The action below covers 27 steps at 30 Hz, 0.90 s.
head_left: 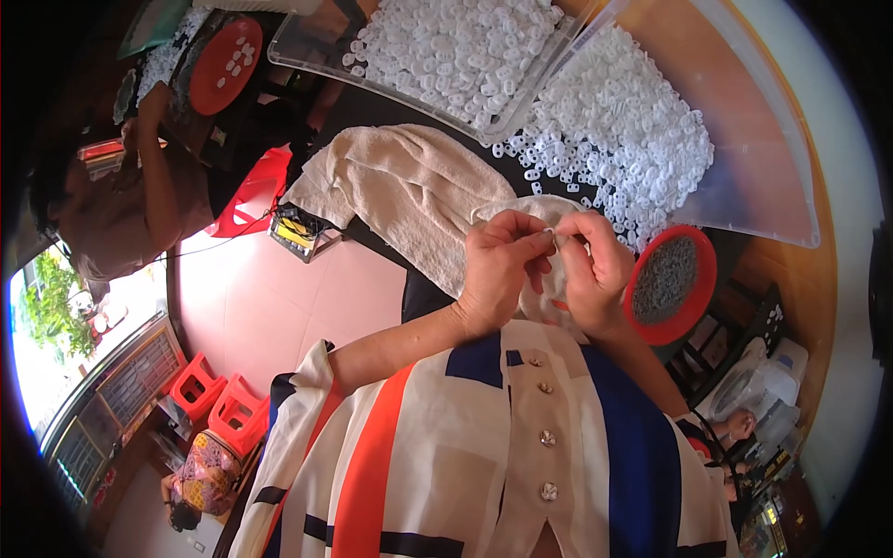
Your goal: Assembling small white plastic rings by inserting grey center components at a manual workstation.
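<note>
Though near right hand [598,274], bowl [659,331] (red).

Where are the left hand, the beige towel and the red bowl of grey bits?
Left hand [495,270]: head view, middle of the hand.
Beige towel [409,197]: head view, its folded middle.
Red bowl [707,277]: head view, its right rim.

Loose cream blouse [484,437] with orange, navy and black blocks, lower centre; shiny faceted buttons [547,437] down its front.
</note>
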Tool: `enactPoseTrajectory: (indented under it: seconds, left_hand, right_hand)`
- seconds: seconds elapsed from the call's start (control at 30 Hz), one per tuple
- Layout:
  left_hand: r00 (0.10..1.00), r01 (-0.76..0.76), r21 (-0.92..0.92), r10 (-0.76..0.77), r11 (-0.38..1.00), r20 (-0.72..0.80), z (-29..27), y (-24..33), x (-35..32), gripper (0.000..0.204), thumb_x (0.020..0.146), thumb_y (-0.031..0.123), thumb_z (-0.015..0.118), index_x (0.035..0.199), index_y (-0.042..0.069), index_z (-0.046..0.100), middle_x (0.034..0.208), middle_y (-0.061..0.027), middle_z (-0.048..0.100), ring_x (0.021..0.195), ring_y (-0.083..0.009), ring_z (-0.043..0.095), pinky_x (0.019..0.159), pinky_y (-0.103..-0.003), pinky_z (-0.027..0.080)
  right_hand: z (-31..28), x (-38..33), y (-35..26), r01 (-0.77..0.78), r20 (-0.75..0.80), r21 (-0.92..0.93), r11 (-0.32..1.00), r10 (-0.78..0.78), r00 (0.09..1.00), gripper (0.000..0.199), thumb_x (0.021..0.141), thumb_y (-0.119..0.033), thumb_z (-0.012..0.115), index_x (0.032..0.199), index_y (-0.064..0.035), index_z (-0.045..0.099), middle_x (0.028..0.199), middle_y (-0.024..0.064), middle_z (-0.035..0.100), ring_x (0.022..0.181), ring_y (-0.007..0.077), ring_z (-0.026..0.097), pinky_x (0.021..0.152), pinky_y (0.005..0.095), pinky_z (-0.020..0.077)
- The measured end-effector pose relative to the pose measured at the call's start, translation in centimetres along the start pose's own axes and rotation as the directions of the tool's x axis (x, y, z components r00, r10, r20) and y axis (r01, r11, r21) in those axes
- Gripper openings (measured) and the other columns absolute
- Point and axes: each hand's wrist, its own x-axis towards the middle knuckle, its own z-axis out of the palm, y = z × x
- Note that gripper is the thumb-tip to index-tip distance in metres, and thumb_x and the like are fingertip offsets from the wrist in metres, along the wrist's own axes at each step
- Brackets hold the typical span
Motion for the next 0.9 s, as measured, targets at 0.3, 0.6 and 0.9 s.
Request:
enactPoseTrajectory:
  seconds: [0.3,0.6,0.9]
  left_hand:
    - [0.988,0.157,-0.06,-0.157,0.986,0.017,-0.4,0.4,0.4,0.011,0.087,0.006,0.062,0.094,-0.002,0.058,0.082,-0.0085,0.062,0.066,-0.0159,0.06,0.051,-0.028,0.049]
    - [0.992,0.126,-0.032,-0.126,0.992,-0.002,-0.9,-0.5,0.8,0.01,0.086,0.005,0.064,0.093,-0.001,0.059,0.079,-0.0065,0.062,0.065,-0.0141,0.06,0.049,-0.027,0.049]
    - [0.99,0.129,-0.002,-0.128,0.992,0.061,-1.1,-0.5,1.0,0.011,0.087,0.005,0.064,0.092,-0.003,0.06,0.076,-0.0077,0.062,0.062,-0.0142,0.06,0.048,-0.027,0.049]
  right_hand:
    - [-1.0,-1.0,1.2,-0.206,0.01,0.12,0.971,0.206,0.979,0.013,0.088,0.005,0.056,0.101,0.0023,0.057,0.09,0.0046,0.059,0.079,0.0082,0.055,0.072,0.0223,0.0456]
    - [-1.7,0.4,1.3,0.116,0.181,-0.276,0.954,-0.067,0.981,0.014,0.085,0.007,0.056,0.097,-0.0001,0.057,0.082,0.0096,0.055,0.07,0.0206,0.057,0.06,0.0288,0.0447]
    - [-1.4,-1.0,1.7,-0.204,0.093,-0.047,0.978,0.207,0.974,0.002,0.09,0.0,0.057,0.092,0.0006,0.057,0.077,0.0036,0.054,0.067,0.0088,0.049,0.059,0.0233,0.0419]
